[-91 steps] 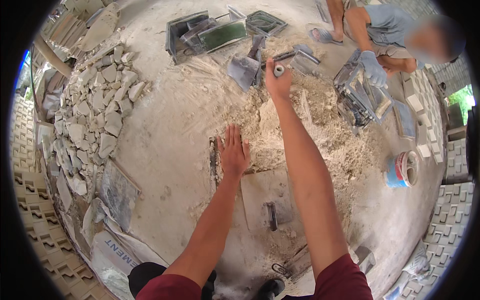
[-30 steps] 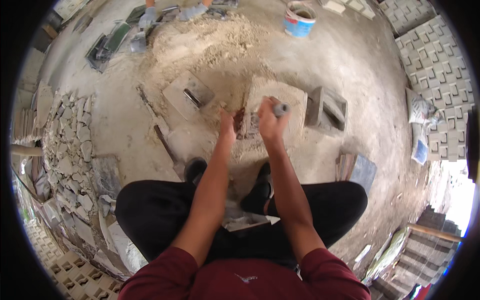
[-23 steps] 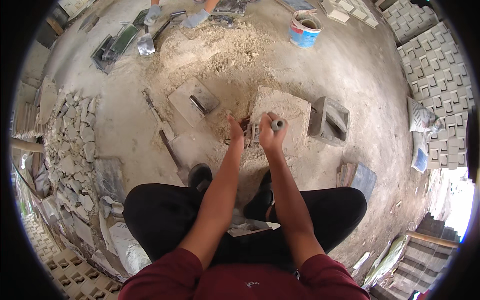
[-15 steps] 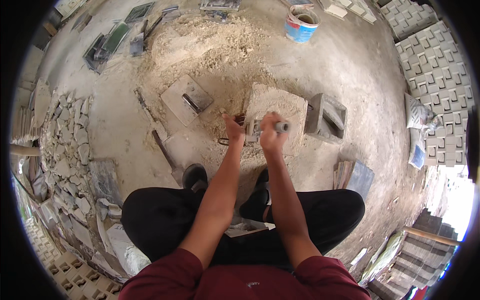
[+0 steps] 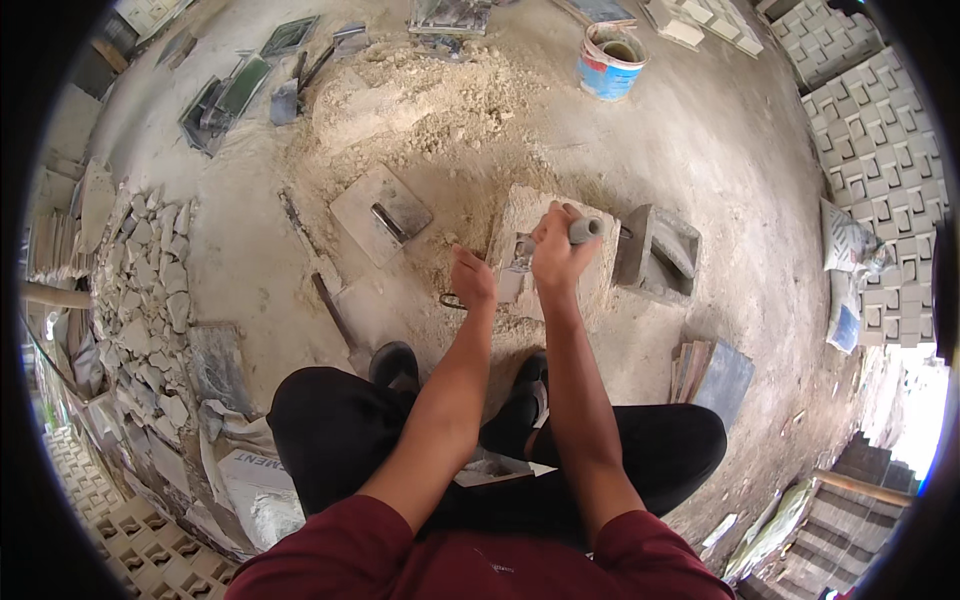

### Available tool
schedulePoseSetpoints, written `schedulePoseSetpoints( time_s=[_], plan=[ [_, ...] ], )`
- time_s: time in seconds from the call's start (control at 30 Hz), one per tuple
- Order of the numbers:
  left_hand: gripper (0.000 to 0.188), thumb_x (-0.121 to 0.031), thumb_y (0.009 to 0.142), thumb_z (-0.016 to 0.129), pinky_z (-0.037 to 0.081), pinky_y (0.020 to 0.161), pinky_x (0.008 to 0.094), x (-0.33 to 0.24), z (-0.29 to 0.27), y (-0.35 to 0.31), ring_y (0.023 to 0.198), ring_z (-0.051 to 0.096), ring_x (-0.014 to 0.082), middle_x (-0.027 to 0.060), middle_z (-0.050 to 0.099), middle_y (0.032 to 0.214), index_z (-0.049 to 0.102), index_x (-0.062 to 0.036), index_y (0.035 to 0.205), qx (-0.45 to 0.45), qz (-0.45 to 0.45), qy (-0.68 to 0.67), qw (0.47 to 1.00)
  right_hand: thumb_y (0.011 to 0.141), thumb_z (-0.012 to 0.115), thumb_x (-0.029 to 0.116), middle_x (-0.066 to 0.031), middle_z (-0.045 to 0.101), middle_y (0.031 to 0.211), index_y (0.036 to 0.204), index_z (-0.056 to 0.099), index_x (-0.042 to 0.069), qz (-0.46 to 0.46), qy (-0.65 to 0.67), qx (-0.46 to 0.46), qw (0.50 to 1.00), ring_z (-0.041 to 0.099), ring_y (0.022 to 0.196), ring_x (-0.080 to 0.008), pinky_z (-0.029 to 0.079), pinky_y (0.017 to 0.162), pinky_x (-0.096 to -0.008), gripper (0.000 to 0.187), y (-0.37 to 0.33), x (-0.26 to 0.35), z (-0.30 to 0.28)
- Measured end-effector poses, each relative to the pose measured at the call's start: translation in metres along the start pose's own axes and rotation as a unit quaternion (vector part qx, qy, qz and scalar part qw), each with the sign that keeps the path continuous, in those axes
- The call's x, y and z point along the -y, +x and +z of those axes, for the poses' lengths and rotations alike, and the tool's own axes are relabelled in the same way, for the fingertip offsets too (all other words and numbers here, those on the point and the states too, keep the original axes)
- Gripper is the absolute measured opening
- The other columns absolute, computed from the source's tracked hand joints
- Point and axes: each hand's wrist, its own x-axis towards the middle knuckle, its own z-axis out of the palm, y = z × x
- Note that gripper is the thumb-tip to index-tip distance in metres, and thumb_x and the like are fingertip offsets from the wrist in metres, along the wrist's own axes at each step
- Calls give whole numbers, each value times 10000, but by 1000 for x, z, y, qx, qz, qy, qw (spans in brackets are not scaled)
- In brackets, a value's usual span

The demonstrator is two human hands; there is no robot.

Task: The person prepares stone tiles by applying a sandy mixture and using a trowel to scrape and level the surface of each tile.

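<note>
My right hand (image 5: 562,250) is closed around a tool with a thick grey tubular handle (image 5: 586,230). Its rounded end sticks out on the right of the fist; what lies under the hand is hidden. The fist is over a square mould (image 5: 592,280) heaped with pale, damp-looking powder, where a smoother patch shows near its left side. A shiny metal part (image 5: 521,254) lies just left of that hand. My left hand (image 5: 474,280) is beside the mould's left edge with its fingers curled in; anything inside them is hidden. Close to its wrist, a wire loop handle (image 5: 452,301) juts from the mould.
Right of the mould stands a grey box-shaped mould (image 5: 657,255). A board with a metal handle (image 5: 382,216) lies to the left. Farther off are a powder heap (image 5: 400,105) and a blue-and-white bucket (image 5: 610,62). Broken pieces (image 5: 145,300) pile at far left; patterned blocks (image 5: 880,160) stack at right.
My right hand has shifted right and tilted with the tool. My left hand has drawn slightly back from the mould's edge. The whole view has shifted a little.
</note>
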Motion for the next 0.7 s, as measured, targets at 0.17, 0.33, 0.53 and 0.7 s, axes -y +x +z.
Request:
schedulePoseSetpoints(
  time_s=[0.17,0.33,0.53,0.7],
  plan=[
    [764,-480,1011,144,424,756,577,-7,7,-8,802,573,496,282,639,820,617,58,747,14,-21,25,999,824,549,64,7,358,493,558,389,13,-117,-95,41,988,307,515,-59,241,426,-305,314,6,-53,-24],
    [766,-456,1014,135,422,778,582,-12,0,-11,805,568,505,292,632,795,614,68,726,14,-17,63,998,836,523,54,-8,322,498,550,382,6,-52,-39,6,998,306,529,-64,237,429,-330,322,31,-9,-15],
    [780,-441,1015,130,444,777,566,-8,5,-6,781,578,506,295,632,789,620,82,709,22,14,113,993,830,558,68,8,315,489,544,374,22,-133,-161,62,976,299,514,-70,233,420,-322,343,28,-28,-13],
    [777,-422,1019,138,457,762,559,-11,5,1,760,585,502,313,625,769,623,93,695,-1,13,124,992,822,570,66,16,334,498,551,370,24,-32,-9,2,999,309,513,-66,244,426,-322,340,47,-4,-6]
  ],
)
